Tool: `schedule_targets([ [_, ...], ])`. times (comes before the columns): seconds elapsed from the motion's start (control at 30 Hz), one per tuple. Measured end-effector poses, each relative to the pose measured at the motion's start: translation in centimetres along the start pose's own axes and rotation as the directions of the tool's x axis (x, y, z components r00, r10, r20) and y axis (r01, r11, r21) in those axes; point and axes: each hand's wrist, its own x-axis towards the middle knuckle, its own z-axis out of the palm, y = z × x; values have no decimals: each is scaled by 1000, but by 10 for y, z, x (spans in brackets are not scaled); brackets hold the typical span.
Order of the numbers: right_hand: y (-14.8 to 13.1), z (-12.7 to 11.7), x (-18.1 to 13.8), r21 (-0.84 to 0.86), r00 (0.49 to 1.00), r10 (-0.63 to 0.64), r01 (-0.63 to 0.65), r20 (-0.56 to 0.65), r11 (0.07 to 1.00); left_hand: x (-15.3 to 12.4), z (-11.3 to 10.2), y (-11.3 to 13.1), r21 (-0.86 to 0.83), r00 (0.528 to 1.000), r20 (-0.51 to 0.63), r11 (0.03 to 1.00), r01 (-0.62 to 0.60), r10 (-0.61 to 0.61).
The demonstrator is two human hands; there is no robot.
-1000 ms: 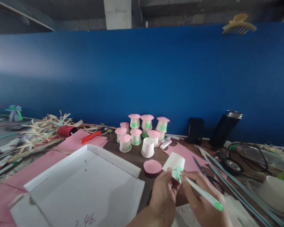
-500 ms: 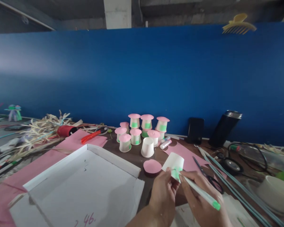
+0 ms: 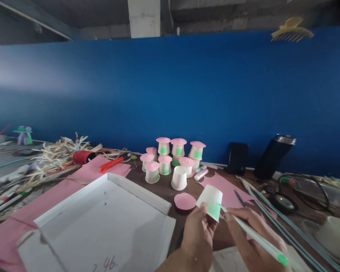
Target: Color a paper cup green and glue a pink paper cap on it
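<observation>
My left hand (image 3: 198,234) holds a white paper cup (image 3: 211,198) tilted, its fingers wrapped round the lower end. A green patch is coloured on the cup's side. In my right hand (image 3: 252,234) is a green marker (image 3: 260,238), its tip at the edge of that patch; I cannot tell whether it touches. Just left of the cup lies a pink paper disc (image 3: 184,201). Behind it stands a plain white paper cup (image 3: 179,178). Several upturned cups with green patches and pink paper tops (image 3: 152,172) stand grouped farther back, some of them stacked.
A white cardboard tray (image 3: 102,223) lies at left over pink paper sheets (image 3: 5,230). Scissors (image 3: 240,197) rest on cut pink paper (image 3: 222,185) at right. Behind are glue sticks (image 3: 201,173), a black phone (image 3: 238,158) and a black flask (image 3: 273,156), near a blue partition (image 3: 170,90).
My right hand with the marker has shifted right, away from my left hand. More of the green patch on the cup now shows. The view has moved slightly.
</observation>
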Motion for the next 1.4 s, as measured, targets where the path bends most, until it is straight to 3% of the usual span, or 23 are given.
schedule_targets([
  [0.7, 8, 4, 0, -34, 994, -48, 51, 95, 998, 0, 3, -1, 14, 1000, -13, 1000, 8, -7],
  [1.4, 8, 6, -1, -71, 998, -6, 10, 60, 997, -1, 2, -1, 28, 1000, 16, 1000, -7, 7],
])
